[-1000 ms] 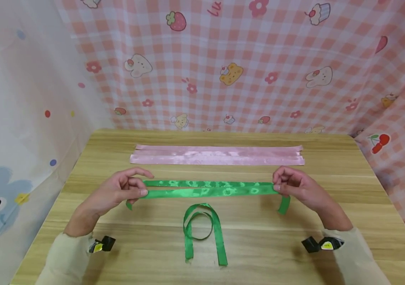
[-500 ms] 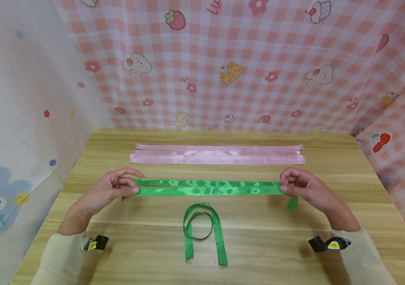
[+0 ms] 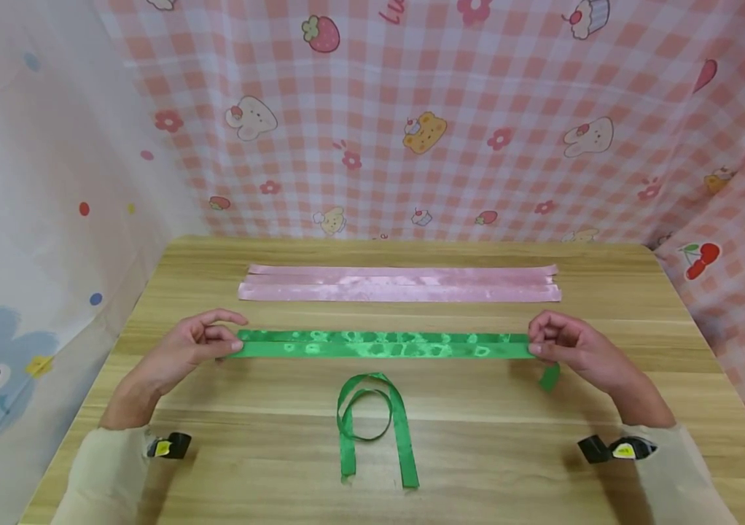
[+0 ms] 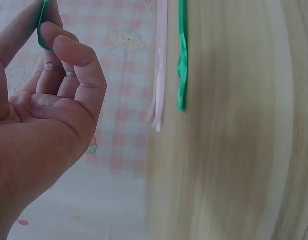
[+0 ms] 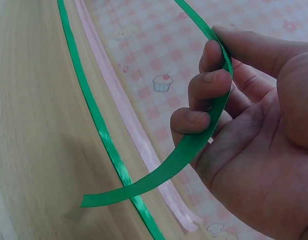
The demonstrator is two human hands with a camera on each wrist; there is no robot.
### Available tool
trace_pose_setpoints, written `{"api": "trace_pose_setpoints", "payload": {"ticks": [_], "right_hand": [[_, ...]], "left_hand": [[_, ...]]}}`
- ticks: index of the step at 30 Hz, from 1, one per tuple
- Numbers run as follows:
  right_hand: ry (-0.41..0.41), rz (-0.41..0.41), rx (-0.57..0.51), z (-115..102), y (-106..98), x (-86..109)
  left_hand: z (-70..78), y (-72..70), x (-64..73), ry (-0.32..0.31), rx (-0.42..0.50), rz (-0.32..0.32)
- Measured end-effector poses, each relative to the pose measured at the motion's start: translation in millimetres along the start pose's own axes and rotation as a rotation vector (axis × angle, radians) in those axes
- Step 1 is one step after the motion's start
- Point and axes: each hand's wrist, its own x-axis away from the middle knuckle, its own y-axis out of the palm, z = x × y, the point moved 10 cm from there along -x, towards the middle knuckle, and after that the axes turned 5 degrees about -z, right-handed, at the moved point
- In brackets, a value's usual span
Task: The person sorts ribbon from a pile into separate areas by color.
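In the head view a green satin ribbon [image 3: 320, 351] stretches straight and taut between both hands. My left hand [image 3: 197, 341] pinches it close to one end; in the left wrist view a short bit of green shows at the fingertips [image 4: 73, 50]. My right hand [image 3: 568, 344] pinches the other side between thumb and index finger, and a loose tail [image 5: 163, 167] runs past the curled fingers and hangs down. Just behind the held ribbon lies a second green ribbon [image 5: 96, 122], flat on the table, partly overlapped by it in the head view.
Several pink ribbons [image 3: 399, 284] lie side by side toward the back of the wooden table [image 3: 477, 445]. A third green ribbon [image 3: 401, 426], curled into a loop with two ends, lies in front. A checked curtain [image 3: 372, 95] hangs behind the table.
Both hands have moved apart, left hand leftward and right hand rightward, sliding along the held ribbon. The tail at the left hand has vanished from view, and the ribbon now runs parallel to the one behind.
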Motion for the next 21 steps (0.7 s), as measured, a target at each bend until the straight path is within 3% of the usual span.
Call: {"api": "trace_pose_setpoints", "payload": {"ticks": [7,14,21], "right_hand": [[0.015,-0.017,-0.015,9,-4,6.3],[0.038,-0.007,-0.018,18,-9,11.6],[0.106,0.038,0.022,29,-20,19.8]], "left_hand": [[-9.7,-6.0,0.2,-0.013,0.033,0.024],[-18.0,-10.6,1.1,-0.003,0.148,0.026],[-29.5,-21.3,3.2,-0.07,0.087,0.099]]}}
